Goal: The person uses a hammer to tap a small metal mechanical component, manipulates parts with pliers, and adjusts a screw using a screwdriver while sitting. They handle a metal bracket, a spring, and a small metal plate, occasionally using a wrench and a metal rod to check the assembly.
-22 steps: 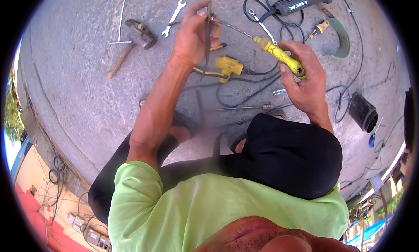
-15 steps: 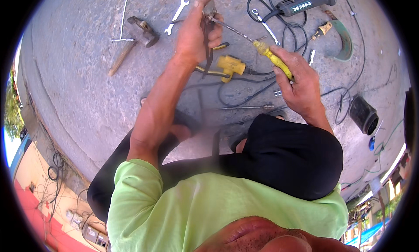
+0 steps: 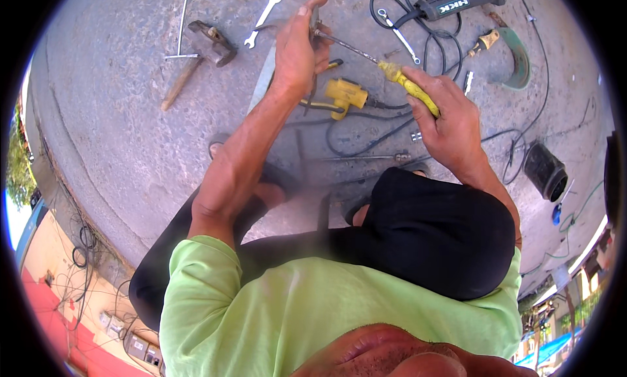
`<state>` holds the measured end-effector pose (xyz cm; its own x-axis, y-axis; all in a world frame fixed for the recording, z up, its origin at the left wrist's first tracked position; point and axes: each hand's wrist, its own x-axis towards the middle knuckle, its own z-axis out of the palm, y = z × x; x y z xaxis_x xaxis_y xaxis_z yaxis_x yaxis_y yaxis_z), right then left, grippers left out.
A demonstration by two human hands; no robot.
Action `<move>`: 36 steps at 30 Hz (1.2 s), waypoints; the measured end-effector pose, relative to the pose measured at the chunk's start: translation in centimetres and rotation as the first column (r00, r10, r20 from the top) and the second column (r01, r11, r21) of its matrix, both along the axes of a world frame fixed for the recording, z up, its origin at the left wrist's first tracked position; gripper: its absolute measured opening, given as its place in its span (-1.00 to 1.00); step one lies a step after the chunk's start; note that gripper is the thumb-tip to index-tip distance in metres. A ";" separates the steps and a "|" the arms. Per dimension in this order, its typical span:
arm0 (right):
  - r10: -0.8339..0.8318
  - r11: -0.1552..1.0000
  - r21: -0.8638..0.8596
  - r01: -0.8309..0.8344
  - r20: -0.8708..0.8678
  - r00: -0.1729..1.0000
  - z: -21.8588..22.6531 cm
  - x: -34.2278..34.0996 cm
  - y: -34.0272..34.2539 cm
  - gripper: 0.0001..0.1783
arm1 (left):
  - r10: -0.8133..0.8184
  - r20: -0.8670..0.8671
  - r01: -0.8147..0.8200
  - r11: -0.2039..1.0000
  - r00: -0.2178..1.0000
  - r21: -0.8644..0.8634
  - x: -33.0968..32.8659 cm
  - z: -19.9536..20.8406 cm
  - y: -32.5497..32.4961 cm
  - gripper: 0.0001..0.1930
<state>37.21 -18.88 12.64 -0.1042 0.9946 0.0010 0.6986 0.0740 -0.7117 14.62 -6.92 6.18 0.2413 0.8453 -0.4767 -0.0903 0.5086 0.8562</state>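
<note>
My right hand [image 3: 450, 119] is closed round the yellow handle of a screwdriver [image 3: 410, 86], its shaft running up and left to my left hand [image 3: 295, 58]. The screwdriver's tip meets a small metal part at the fingers there. My left hand grips a metal piece with a flat grey strip [image 3: 263, 80], which shows beside the wrist. Palm and fingers hide most of that piece, so I cannot tell its kind. Just below my hands, a yellow tool body [image 3: 346, 97] with a black cable lies on the ground.
Leftward lie a hammer [image 3: 212, 44], a T-shaped rod [image 3: 181, 34] and an open-end wrench [image 3: 264, 21]. A ring wrench [image 3: 398, 36], a black power tool [image 3: 460, 1], looped cables, a green curved guard [image 3: 519, 60] and a black cylinder [image 3: 545, 172] are on the right.
The metal piece in my left hand has turned, and its flat grey strip now shows left of my wrist. My right hand has shifted slightly; the screwdriver's tip stays at the piece.
</note>
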 end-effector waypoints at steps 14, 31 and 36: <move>-0.798 0.457 -0.810 -0.368 -0.556 0.231 -3.7 1.7 -0.8 -0.40 | -0.076 -0.043 0.079 0.995 0.996 0.062 -0.2 -1.3 -0.4 -0.42; -0.471 0.789 -0.600 -0.134 -0.731 0.493 -1.5 5.3 -1.5 -0.48 | -0.481 0.270 0.451 0.876 0.834 0.170 -2.4 6.0 2.4 0.00; -0.136 0.987 -0.147 0.070 -0.506 0.852 -1.5 5.0 -2.8 -0.56 | -0.453 0.315 0.470 0.882 0.834 0.024 -1.5 8.7 1.2 -0.03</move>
